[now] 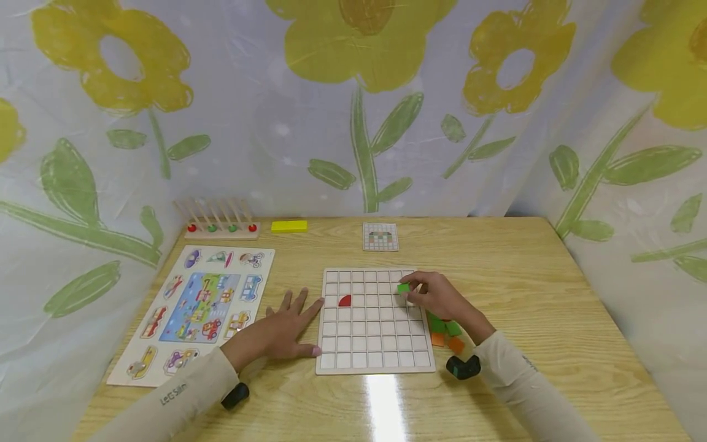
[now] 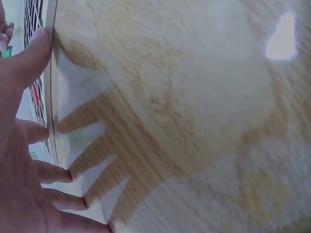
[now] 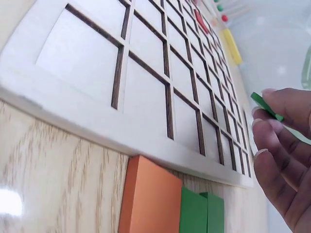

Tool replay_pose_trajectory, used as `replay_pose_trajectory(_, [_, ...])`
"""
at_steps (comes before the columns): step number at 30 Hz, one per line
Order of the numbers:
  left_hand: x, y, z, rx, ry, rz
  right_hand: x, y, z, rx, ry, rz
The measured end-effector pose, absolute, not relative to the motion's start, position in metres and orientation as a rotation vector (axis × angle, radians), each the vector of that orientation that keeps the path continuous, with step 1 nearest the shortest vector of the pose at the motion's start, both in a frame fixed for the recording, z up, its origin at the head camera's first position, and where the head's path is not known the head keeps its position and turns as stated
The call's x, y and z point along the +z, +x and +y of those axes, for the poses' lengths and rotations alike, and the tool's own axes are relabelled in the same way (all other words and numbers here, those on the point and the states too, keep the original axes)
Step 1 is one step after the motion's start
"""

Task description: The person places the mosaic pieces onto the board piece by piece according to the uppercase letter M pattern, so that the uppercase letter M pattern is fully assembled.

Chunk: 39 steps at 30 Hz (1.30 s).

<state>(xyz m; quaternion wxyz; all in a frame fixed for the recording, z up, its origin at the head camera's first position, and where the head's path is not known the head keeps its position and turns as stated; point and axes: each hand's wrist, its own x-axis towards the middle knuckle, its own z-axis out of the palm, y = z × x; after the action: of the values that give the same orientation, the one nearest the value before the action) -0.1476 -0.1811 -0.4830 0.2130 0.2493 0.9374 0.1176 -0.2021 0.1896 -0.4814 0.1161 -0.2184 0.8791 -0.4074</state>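
A white grid board with square cells lies flat on the wooden table. One red quarter-circle tile sits in a cell at its upper left. My right hand pinches a green tile between thumb and fingers, over the board's upper right cells. In the right wrist view the held green tile is tilted, above the board. My left hand rests on the table with fingers spread, its thumb and forefinger at the board's left edge.
Green tiles and orange tiles lie loose along the board's right edge. A small pattern card lies behind the board. At left are a picture puzzle board, a peg stand with beads and a yellow block.
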Motion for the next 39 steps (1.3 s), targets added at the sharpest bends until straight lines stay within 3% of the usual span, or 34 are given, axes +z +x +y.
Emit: replay_pose_trajectory(39, [-0.478, -0.148, -0.181, 0.311, 0.689, 2.598, -0.488, -0.207, 0.142, -1.283, -0.716, 2.437])
